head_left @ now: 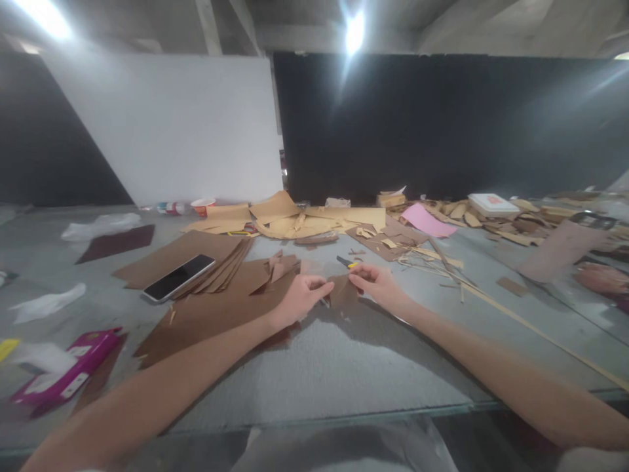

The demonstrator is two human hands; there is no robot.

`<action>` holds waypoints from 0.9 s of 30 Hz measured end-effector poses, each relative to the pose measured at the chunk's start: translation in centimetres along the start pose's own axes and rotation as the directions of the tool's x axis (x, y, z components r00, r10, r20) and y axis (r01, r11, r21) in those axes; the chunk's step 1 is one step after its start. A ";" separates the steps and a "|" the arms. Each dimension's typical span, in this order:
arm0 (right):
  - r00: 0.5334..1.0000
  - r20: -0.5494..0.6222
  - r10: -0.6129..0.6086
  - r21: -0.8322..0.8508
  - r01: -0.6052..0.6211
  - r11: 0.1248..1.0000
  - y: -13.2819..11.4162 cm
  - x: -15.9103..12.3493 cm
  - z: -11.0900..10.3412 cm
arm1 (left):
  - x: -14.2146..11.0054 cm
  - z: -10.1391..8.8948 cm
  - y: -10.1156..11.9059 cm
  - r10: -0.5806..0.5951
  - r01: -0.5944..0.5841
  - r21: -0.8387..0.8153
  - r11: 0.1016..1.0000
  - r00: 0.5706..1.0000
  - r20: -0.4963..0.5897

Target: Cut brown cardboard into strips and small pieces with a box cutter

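A small brown piece of sheet material is held just above the table between my two hands. My left hand pinches its left edge between thumb and fingers. On the opposite edge, my right hand grips it the same way. Just beyond my right fingers lies a cutter with a dark tip and yellow part. Large brown sheets spread beside my left hand, with folded brown scraps on top. Whether the sheets are leather or paper I cannot tell.
A smartphone rests on stacked brown sheets to the left. Nearer sits a magenta tissue pack. Tan offcuts and a pink sheet line the back. Thin strips run across the right, near a person's arm.
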State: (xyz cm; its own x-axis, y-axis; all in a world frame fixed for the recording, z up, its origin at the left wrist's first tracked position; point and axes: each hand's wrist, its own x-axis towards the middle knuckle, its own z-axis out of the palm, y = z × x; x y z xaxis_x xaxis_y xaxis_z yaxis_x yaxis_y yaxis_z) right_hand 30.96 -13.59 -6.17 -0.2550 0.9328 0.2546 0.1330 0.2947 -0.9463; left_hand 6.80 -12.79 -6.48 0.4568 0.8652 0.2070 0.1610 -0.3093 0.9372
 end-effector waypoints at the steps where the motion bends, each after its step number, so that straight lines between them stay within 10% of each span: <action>1: 1.000 0.014 0.014 -0.014 -0.013 1.000 -0.1 0.0 -0.1 | 0.0 0.0 -0.1 -0.004 0.004 -0.007 1.000 1.000 0.017; 8: 0.993 0.069 0.097 -0.072 -0.092 0.993 -0.4 -0.1 -0.2 | 0.1 0.2 -0.4 0.010 -0.010 0.003 1.000 1.000 -0.010; 15: 0.986 -0.155 0.058 0.041 -0.052 0.998 -0.5 0.6 -0.9 | 0.4 -1.5 0.6 0.269 -0.112 0.599 0.793 0.946 -0.179; 20: 0.966 -0.237 0.103 0.140 -0.071 0.988 -0.5 0.8 -1.5 | 0.5 -1.7 -0.5 0.156 -0.046 0.806 0.590 0.986 -0.058; 27: 0.975 -0.188 0.119 0.102 -0.101 0.990 -0.3 0.6 -0.8 | 0.9 -1.4 -1.5 0.042 0.041 0.755 0.655 0.995 -0.091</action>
State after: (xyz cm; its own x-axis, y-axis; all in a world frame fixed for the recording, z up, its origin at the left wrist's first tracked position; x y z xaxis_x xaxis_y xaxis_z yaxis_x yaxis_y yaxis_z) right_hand 31.54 -12.92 -5.61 -0.0524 0.9835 0.1732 0.0600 0.1762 -0.9825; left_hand 5.79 -10.98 -7.34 0.3818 0.8836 0.2712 0.7846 -0.4649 0.4102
